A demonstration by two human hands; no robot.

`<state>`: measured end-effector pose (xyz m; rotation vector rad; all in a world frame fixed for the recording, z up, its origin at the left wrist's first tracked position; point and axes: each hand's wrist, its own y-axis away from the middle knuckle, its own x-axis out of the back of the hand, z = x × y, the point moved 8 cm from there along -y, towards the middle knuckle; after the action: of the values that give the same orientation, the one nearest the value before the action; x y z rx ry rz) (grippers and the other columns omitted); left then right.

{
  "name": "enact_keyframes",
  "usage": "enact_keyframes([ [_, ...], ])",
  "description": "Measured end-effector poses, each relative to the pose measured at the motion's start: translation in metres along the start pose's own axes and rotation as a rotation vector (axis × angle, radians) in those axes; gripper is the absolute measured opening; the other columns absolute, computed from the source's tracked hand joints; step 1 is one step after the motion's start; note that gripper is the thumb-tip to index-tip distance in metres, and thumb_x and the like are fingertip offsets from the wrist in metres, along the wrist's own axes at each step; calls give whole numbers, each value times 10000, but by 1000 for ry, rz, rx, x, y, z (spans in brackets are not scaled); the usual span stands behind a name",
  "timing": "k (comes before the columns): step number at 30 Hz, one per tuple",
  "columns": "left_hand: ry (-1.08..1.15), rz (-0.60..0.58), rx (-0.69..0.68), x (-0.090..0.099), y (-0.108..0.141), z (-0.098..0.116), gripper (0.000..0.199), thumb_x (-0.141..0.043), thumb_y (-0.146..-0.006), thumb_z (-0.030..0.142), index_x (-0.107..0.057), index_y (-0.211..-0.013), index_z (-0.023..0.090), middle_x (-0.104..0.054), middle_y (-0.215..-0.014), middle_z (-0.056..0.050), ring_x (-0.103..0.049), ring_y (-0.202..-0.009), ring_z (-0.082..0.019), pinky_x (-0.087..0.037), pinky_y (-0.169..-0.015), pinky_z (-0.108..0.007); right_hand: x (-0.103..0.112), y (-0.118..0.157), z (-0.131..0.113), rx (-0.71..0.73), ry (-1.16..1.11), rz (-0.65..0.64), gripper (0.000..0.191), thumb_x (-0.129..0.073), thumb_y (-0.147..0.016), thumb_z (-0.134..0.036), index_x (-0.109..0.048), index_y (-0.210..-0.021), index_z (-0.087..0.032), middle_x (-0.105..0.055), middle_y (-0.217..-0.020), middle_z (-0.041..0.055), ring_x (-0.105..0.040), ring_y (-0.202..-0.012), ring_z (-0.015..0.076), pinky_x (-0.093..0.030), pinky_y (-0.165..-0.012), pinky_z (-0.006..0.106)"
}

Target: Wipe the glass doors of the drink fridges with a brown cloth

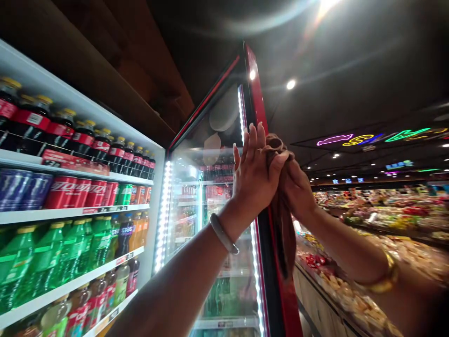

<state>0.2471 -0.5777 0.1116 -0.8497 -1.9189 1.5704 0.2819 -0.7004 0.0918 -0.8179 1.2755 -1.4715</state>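
A cooler's glass door (206,192) with a red and black frame (257,93) stands swung open ahead of me. My left hand (254,171), a grey bangle at its wrist, lies with fingers stretched upward at the inner side of the door's edge. Its thumb reaches across toward the cloth. On the outer side, my right hand (298,187) grips a brown cloth (286,220) against the red edge. The cloth is bunched at the top and hangs down along the frame. Part of the right hand's fingers is hidden behind the cloth and the left thumb.
To the left, cooler shelves (122,210) hold cola bottles (59,128), cans (80,192) and green bottles (70,248) in rows. Light strips (163,210) run down the cooler and door. At right stand long produce displays (365,281) under neon signs (358,139).
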Motion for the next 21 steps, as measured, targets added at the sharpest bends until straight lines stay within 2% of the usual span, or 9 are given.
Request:
enact_keyframes([
  [4,-15,-12,83,13,-30,-14,691,-314,-1091,548,-284,-1632,121,-227,-1751,-148,-139,-1641,-288,-84,-1338,-580,-18,-81,2,120,58,-24,344,-634,-960,-464,-703,-1261,-314,-679,-1413,27,-560,-1403,228,-390,-1268,496],
  [6,-44,-36,106,19,-39,-19,683,-357,-1092,521,-317,-1615,84,-257,-1741,-161,-140,-1638,-295,-104,-1343,-558,-25,-101,2,110,64,-19,309,-637,-959,-476,-707,-1233,-352,-684,-1396,2,-564,-1388,224,-412,-1251,506],
  [8,-71,-41,119,28,-39,-19,625,-399,-1095,459,-340,-1610,110,-270,-1742,-130,-143,-1638,-273,-107,-1352,-529,-26,-94,-7,93,51,16,300,-619,-975,-477,-695,-1243,-365,-675,-1406,-2,-569,-1381,218,-430,-1238,503],
  [10,-88,-41,118,37,-28,-14,586,-421,-1095,413,-346,-1610,142,-267,-1747,-94,-142,-1639,-251,-106,-1356,-522,-27,-67,-25,86,33,44,306,-598,-992,-470,-690,-1257,-347,-678,-1402,17,-576,-1376,218,-440,-1231,492],
  [13,-79,-50,73,54,3,-2,618,-436,-1087,430,-310,-1625,152,-209,-1760,-82,-108,-1645,-249,-108,-1356,-527,-28,-15,-57,53,21,33,317,-558,-1019,-447,-686,-1275,-311,-679,-1398,46,-594,-1360,222,-451,-1221,483],
  [15,-61,-50,37,67,26,5,645,-436,-1083,453,-271,-1643,179,-182,-1766,-69,-86,-1647,-246,-119,-1357,-527,-30,8,-75,38,36,23,328,-539,-1032,-422,-673,-1302,-294,-667,-1413,61,-600,-1355,220,-458,-1217,479],
  [18,-43,-75,9,84,45,6,640,-387,-1093,474,-266,-1644,172,-227,-1759,-75,-88,-1649,-242,-139,-1358,-541,-37,10,-98,120,76,5,327,-574,-1016,-401,-676,-1296,-265,-671,-1397,84,-601,-1355,221,-479,-1203,470],
  [21,-64,-101,22,99,37,-4,599,-357,-1098,499,-380,-1585,151,-331,-1724,-87,-133,-1650,-247,-141,-1356,-567,-49,-17,-114,206,146,-29,319,-617,-996,-424,-682,-1269,-271,-685,-1374,67,-594,-1352,200,-490,-1195,446],
])
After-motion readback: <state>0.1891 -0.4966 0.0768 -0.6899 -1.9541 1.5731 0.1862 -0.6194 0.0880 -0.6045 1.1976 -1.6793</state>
